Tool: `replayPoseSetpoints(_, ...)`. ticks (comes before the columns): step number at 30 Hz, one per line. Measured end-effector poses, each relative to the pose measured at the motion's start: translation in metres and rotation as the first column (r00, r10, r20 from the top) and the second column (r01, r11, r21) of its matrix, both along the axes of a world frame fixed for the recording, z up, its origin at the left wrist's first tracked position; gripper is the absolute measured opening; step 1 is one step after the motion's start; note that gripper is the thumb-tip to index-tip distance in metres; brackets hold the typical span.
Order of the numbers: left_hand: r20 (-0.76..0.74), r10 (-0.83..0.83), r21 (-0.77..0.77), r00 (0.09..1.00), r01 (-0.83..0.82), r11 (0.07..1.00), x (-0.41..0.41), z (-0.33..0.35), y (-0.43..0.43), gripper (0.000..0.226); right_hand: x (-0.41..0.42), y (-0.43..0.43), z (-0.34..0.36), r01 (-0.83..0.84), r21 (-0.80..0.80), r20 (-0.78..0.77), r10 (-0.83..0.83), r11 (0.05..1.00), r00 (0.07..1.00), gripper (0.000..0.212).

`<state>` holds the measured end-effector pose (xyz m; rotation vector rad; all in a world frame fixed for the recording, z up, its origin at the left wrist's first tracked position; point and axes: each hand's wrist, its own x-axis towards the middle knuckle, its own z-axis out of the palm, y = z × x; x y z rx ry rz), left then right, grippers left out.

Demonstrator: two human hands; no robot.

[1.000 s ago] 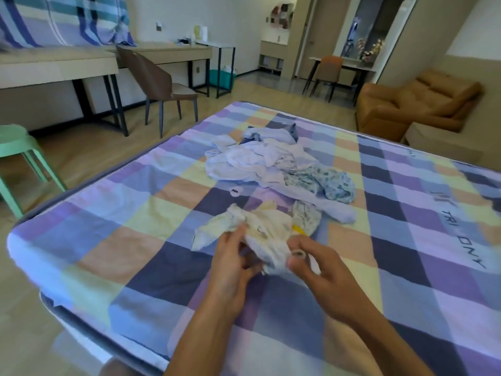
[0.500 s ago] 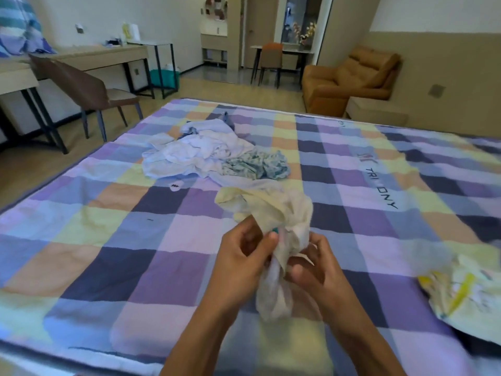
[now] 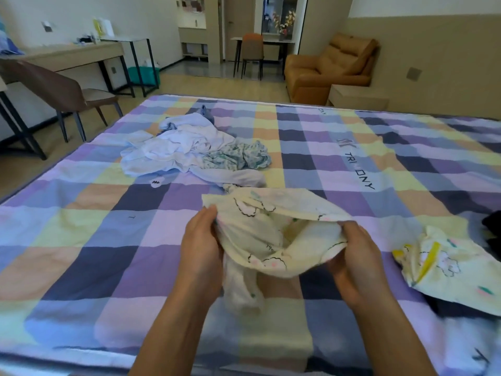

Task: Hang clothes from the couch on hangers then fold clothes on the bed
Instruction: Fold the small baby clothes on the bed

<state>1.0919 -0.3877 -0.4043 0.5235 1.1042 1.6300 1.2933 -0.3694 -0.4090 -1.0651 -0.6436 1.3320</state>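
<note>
I hold a small pale-yellow garment [image 3: 271, 234] printed with cartoon sheep above the checked bed [image 3: 81, 240]. My left hand [image 3: 202, 245] grips its left edge and my right hand [image 3: 357, 256] pinches its right edge, so its waist opening gapes between them. A pale leg of the garment hangs down to the bedcover. Behind it lies a heap of white and light-blue clothes [image 3: 184, 147] with a green-patterned piece [image 3: 238, 157]. A matching yellow sheep-print garment [image 3: 444, 264] lies flat at the right.
A dark piece of clothing [image 3: 492, 226] shows at the right edge of the bed. An orange couch [image 3: 328, 69] and a low side table [image 3: 357, 97] stand beyond the bed. A brown chair [image 3: 67, 90] and desks [image 3: 67, 54] stand at the left.
My hands have moved apart and spread the bunched yellow garment open. The view has swung right, bringing the second yellow garment further into sight.
</note>
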Motion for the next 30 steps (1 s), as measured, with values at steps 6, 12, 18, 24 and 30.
replayPoseSetpoints(6, 0.109, -0.185, -0.105, 0.977, 0.196, 0.975, 0.006, 0.004, -0.007, 0.049, 0.013, 0.004, -0.021, 0.034, -0.016, 0.051, -0.033, 0.999, 0.998, 0.024)
replayPoseSetpoints(12, -0.766, -0.323, -0.251, 0.556, 0.205, 0.946, 0.006, -0.024, -0.018, 0.060, 0.001, -0.008, -0.054, -0.228, 0.035, 0.701, 0.139, 0.973, 0.700, 0.077)
replayPoseSetpoints(18, -0.886, -0.463, -0.462, 0.016, 0.022, 0.886, -0.005, -0.052, -0.035, 0.086, -0.017, -0.010, -0.065, -0.578, -0.108, 0.922, 0.299, 0.809, 0.247, 0.036)
replayPoseSetpoints(24, -0.901, -0.423, -0.402, 0.098, 0.182, 0.897, -0.004, -0.057, -0.036, 0.060, -0.027, -0.005, -0.046, -0.416, 0.026, 0.734, 0.265, 0.909, 0.625, 0.015)
replayPoseSetpoints(30, -0.573, -0.397, -0.143, 0.717, 0.390, 0.910, 0.012, -0.038, -0.037, 0.038, -0.025, -0.016, -0.015, -0.306, 0.043, 0.054, 0.303, 0.951, 0.951, 0.035)
